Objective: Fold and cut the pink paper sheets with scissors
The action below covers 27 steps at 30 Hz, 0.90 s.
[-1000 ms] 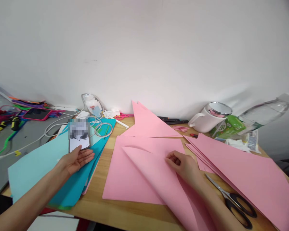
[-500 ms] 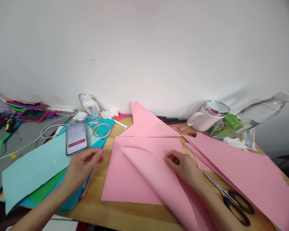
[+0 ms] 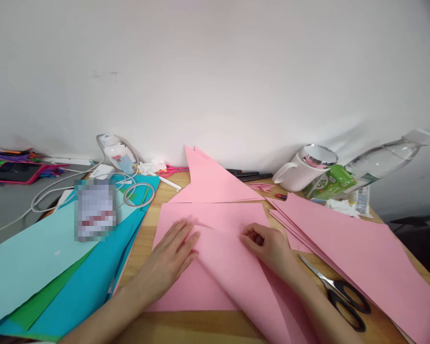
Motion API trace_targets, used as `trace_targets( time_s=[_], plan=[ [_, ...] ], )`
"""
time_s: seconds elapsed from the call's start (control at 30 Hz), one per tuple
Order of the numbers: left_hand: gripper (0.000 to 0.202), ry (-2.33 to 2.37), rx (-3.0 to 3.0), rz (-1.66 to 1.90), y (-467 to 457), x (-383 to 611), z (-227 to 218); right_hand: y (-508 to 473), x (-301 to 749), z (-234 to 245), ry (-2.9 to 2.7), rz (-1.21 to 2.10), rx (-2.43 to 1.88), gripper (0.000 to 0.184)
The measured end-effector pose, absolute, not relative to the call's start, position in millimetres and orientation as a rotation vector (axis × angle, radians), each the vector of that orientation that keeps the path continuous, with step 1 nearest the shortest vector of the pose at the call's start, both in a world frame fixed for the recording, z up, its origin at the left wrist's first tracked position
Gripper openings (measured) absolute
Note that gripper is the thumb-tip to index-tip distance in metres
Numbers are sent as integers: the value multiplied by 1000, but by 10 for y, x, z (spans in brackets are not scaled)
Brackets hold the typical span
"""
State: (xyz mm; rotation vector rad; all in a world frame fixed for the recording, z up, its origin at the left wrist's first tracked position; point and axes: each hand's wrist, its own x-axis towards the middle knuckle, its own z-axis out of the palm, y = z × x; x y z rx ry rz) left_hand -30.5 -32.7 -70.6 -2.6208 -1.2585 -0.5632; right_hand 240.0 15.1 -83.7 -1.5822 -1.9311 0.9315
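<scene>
Pink paper (image 3: 189, 291) lies flat in front of me. Over its right part a pink sheet (image 3: 232, 267) is bent, its curved flap sloping toward the near edge. My left hand (image 3: 177, 251) rests with fingers stretched out on the paper and the flap's left corner. On the right side of the flap, my right hand (image 3: 267, 243) has its fingers curled and pinched against the paper's edge. Just beyond stands a folded pink paper piece (image 3: 215, 179) with pointed tips.
Black-handled scissors (image 3: 338, 291) and a stack of pink sheets (image 3: 354, 253) lie to the right. Behind are a white mug (image 3: 301, 169), a green carton (image 3: 335, 181) and a clear bottle (image 3: 383, 157). Blue and green papers (image 3: 75, 282) and a phone (image 3: 96, 210) sit left.
My left hand has moved right from above the table and come down flat on the pink paper. The right hand keeps its pinch. The view has shifted slightly to the right.
</scene>
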Motion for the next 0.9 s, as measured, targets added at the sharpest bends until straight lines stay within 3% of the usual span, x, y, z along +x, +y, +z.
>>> trace_targets(
  time_s=[0.33,0.9],
  plan=[
    [32,-1188,-2572,-483,-416,-313,-921,164,2403,-856,-1809,982,-1695,18],
    [27,-1375,-2506,-473,-534,-363,-910,103,2404,-873,-1781,992,-1831,26]
  ],
)
